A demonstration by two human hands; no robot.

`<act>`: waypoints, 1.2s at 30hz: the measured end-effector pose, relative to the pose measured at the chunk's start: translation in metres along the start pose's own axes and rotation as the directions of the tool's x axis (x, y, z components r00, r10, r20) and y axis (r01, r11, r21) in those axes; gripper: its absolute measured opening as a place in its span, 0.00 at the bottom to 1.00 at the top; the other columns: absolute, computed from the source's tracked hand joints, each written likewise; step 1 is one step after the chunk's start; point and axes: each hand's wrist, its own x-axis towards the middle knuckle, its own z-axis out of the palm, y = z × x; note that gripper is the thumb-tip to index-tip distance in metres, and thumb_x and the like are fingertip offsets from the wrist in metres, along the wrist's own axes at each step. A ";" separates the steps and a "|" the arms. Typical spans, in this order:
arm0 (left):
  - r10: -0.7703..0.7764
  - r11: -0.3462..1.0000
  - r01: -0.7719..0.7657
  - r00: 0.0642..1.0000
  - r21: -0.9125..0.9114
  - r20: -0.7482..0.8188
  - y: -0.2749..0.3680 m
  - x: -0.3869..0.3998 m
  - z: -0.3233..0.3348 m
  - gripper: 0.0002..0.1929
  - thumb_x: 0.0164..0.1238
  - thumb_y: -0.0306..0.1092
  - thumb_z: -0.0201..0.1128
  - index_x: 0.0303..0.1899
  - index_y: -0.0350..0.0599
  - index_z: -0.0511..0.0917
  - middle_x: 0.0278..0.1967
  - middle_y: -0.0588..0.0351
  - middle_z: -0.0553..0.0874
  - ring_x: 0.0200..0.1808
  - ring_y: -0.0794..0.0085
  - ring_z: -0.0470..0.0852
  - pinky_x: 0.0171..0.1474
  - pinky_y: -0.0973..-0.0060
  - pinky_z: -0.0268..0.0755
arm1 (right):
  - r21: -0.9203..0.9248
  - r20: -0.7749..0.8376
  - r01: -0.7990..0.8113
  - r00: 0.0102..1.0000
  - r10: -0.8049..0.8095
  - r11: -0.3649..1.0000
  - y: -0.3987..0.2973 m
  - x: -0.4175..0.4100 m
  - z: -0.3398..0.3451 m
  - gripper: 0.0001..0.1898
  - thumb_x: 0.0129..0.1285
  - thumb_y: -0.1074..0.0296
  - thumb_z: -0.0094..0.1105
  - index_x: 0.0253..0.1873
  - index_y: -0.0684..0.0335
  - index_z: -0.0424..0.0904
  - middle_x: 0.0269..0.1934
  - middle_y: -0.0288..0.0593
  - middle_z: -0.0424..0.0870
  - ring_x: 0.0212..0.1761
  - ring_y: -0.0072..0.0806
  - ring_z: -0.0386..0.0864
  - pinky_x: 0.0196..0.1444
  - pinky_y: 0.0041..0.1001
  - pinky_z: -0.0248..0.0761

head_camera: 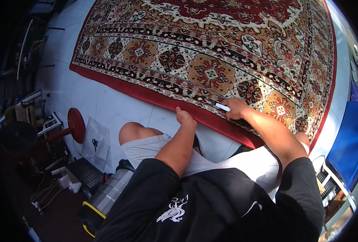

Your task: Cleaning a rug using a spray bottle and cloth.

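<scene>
A patterned rug (170, 60) with a plain red border spreads over the white tiled floor before me. My left hand (185, 116) is at the near edge of the border; its fingers are partly hidden, and whether they grip the edge cannot be told. Farther right, my right hand (237, 108) is closed around a small tool with a white end (223, 107), held low against the rug's patterned band. The tool's dark part lies at the rug's surface, and its kind is unclear.
Scissors (95, 144) lie on a clear plastic sheet (89, 133) at the left, beside a red round-ended stand (76, 125). A metal cylinder (112, 187) and a black basket (85, 174) are near my left side. A blue padded seat (348, 142) stands at the right.
</scene>
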 end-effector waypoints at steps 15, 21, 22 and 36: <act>-0.027 0.996 0.027 1.000 0.082 -0.004 -0.008 0.048 -0.015 0.18 0.61 0.36 0.53 0.50 0.36 0.75 0.50 0.49 0.78 0.53 0.64 0.73 0.63 0.65 0.61 | -0.031 0.154 0.152 0.977 -0.145 0.988 -0.159 0.154 -0.019 0.19 0.48 0.57 0.71 0.46 0.55 0.84 0.41 0.47 0.87 0.47 0.45 0.83 0.50 0.39 0.75; -0.087 0.984 0.076 0.994 0.164 0.059 -0.005 0.043 -0.014 0.20 0.60 0.33 0.56 0.52 0.34 0.75 0.55 0.46 0.78 0.55 0.61 0.74 0.62 0.64 0.63 | 0.017 0.117 0.139 0.983 -0.140 0.990 -0.170 0.169 -0.028 0.22 0.48 0.56 0.71 0.48 0.58 0.84 0.40 0.51 0.87 0.44 0.45 0.84 0.50 0.38 0.75; -0.102 0.979 0.092 0.994 0.184 0.047 -0.002 0.041 -0.013 0.21 0.60 0.33 0.57 0.55 0.33 0.74 0.57 0.45 0.78 0.57 0.59 0.75 0.64 0.65 0.63 | 0.014 0.121 0.136 0.983 -0.137 0.991 -0.169 0.171 -0.028 0.22 0.48 0.56 0.71 0.48 0.58 0.84 0.40 0.51 0.87 0.44 0.45 0.84 0.50 0.38 0.75; 0.336 0.921 -0.284 0.926 0.268 -0.174 0.099 0.095 -0.007 0.28 0.75 0.51 0.52 0.52 0.27 0.79 0.53 0.34 0.83 0.52 0.43 0.82 0.57 0.59 0.73 | 0.559 -0.319 -0.029 0.915 0.247 0.828 -0.019 0.105 -0.012 0.17 0.50 0.62 0.75 0.41 0.64 0.80 0.31 0.36 0.83 0.35 0.24 0.79 0.41 0.26 0.71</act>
